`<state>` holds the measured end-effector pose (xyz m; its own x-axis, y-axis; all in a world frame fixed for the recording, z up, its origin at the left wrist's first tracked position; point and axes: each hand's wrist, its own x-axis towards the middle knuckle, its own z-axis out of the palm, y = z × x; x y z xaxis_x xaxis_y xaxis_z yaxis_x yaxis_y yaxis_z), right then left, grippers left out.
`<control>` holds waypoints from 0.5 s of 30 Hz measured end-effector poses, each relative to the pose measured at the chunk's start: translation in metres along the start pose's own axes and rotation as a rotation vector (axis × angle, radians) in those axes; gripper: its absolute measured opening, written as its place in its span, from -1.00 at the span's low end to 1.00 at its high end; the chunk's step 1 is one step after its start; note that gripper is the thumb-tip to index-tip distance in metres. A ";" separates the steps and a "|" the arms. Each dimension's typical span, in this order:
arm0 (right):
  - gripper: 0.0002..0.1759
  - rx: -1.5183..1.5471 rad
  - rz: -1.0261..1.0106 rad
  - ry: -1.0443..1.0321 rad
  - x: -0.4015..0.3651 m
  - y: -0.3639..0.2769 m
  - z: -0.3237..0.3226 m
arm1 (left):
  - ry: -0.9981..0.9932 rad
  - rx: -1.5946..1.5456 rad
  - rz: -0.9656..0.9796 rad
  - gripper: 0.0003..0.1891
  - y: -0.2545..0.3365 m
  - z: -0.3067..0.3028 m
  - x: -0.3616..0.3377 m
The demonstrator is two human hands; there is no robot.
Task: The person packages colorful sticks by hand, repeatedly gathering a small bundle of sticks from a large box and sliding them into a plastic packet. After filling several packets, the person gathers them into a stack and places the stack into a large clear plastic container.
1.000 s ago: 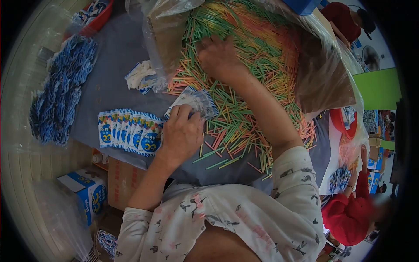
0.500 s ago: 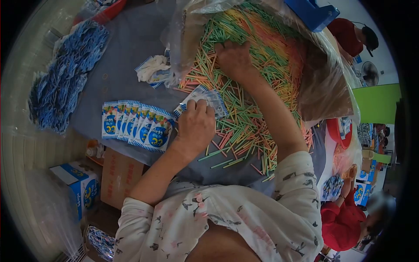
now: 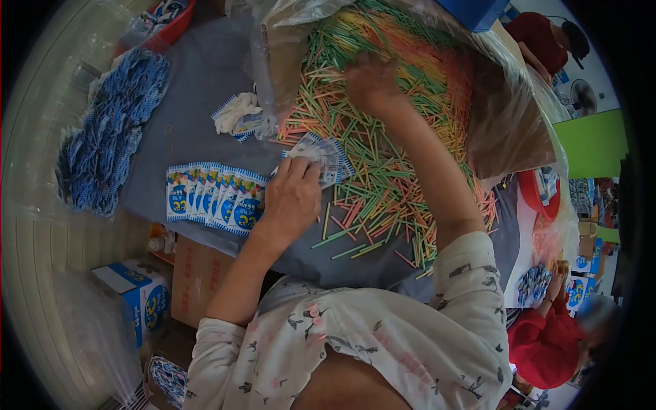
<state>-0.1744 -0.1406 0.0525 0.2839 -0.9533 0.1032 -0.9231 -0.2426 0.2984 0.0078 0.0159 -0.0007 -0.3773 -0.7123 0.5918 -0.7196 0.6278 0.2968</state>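
My left hand (image 3: 294, 195) has its fingers curled over the near edge of a clear-and-white packet (image 3: 333, 162) with a blue border, which lies at the edge of a heap of thin green, orange, yellow and pink sticks (image 3: 383, 164). Up in the heap is my right hand (image 3: 372, 83), its fingertips smeared by motion and partly lost among the sticks. Beside my left hand, a fanned row of blue-and-white printed packets (image 3: 212, 197) lies on the grey cloth. Beyond it sits a crumpled white thing (image 3: 238, 113) on another packet.
A large pile of blue packets (image 3: 113, 130) lies at the left, near a red basin (image 3: 167, 31). Clear plastic sheeting (image 3: 526, 89) lines the heap's carton. Boxes (image 3: 140, 294) stand below the table's left side. Two people in red (image 3: 547, 342) are at the right.
My right hand has shifted slightly down and right within the sticks and is now blurred. My left hand stays at the packet. The whole view has tilted a little.
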 end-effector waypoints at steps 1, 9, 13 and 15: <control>-0.65 0.018 0.008 -0.065 -0.005 0.001 0.000 | -0.015 -0.035 -0.018 -0.90 -0.002 -0.002 0.001; -0.65 -0.027 0.000 -0.134 -0.027 0.004 -0.017 | -0.028 -0.060 -0.128 -0.99 -0.003 -0.001 0.004; -0.65 0.052 -0.110 -0.022 -0.035 0.003 -0.030 | -0.050 -0.031 -0.119 -0.99 -0.003 0.000 0.000; -0.67 0.076 -0.146 -0.033 -0.030 -0.007 -0.025 | -0.059 -0.033 -0.115 -0.98 -0.003 -0.002 0.002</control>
<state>-0.1698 -0.1059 0.0712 0.4091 -0.9119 0.0318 -0.8899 -0.3910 0.2349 0.0105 0.0140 0.0012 -0.3278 -0.7970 0.5073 -0.7412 0.5499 0.3850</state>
